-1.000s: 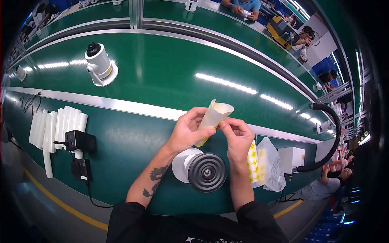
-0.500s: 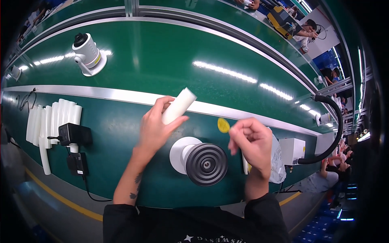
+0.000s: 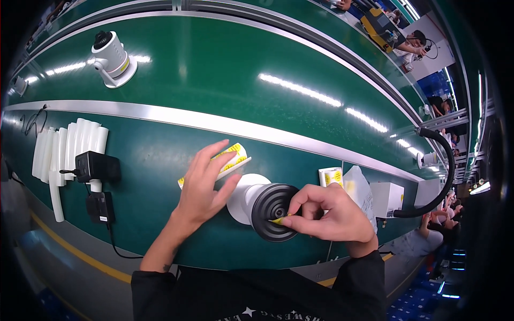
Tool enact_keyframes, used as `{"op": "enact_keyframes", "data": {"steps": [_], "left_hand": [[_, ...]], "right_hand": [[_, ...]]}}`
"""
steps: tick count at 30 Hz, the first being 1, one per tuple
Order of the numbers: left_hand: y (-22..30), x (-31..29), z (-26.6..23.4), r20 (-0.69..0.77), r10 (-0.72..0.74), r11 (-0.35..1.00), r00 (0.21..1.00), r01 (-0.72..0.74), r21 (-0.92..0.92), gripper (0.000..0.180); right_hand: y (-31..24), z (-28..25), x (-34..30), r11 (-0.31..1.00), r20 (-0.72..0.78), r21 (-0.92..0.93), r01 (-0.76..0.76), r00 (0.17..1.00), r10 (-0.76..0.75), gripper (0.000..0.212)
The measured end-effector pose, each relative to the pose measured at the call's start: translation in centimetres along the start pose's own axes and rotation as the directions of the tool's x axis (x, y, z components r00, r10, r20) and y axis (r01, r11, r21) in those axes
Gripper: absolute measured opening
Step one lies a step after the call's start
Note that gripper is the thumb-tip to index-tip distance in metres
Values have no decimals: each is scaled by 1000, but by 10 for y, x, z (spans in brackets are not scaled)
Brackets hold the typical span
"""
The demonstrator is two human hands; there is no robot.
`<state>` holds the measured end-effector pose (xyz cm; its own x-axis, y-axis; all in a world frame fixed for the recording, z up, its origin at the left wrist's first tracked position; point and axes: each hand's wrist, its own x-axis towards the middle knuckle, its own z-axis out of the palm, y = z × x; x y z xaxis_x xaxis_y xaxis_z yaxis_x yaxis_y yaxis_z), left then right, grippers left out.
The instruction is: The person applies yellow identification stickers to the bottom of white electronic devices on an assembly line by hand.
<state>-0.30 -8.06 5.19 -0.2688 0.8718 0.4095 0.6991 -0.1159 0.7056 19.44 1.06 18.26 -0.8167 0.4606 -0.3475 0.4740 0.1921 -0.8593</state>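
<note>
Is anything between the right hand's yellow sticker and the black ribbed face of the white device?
Nothing visible. The right hand pinches the yellow sticker right against the black ribbed face; the left hand lies off to the side.

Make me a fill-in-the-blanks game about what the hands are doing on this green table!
1. The right hand presses a small ____ sticker onto the black ridged disc.
2. The left hand lies on a sheet of stickers, holding it on the ____ table.
3. The white camera stands far off on the person's ____ side.

Missing words: yellow; green; left
</note>
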Motion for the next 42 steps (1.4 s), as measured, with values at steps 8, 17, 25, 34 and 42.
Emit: {"op": "enact_keyframes", "data": {"steps": [8, 17, 25, 34, 42], "left_hand": [[24, -7, -12, -93, 259, 891, 961, -275, -362, 38], [32, -8, -15, -37, 398, 847, 917, -383, -368, 32], [32, -8, -14, 9, 448, 858, 894, -428, -284, 26], [36, -7, -14, 36, 456, 863, 889, -431, -264, 26], [43, -7, -20, 100, 494, 869, 863, -491, -57, 31]], "right_hand": [[3, 2, 2, 995, -113, -97, -20, 994, 9, 11], [4, 0, 1, 996, -102, -24, -81, 992, 78, 10], [3, -1, 2, 996, -95, 9, -91, 991, 91, 10], [5, -1, 1, 994, -81, 38, -100, 991, 103, 9], [7, -2, 1, 988, -103, -154, -2, 995, -14, 12]]}}
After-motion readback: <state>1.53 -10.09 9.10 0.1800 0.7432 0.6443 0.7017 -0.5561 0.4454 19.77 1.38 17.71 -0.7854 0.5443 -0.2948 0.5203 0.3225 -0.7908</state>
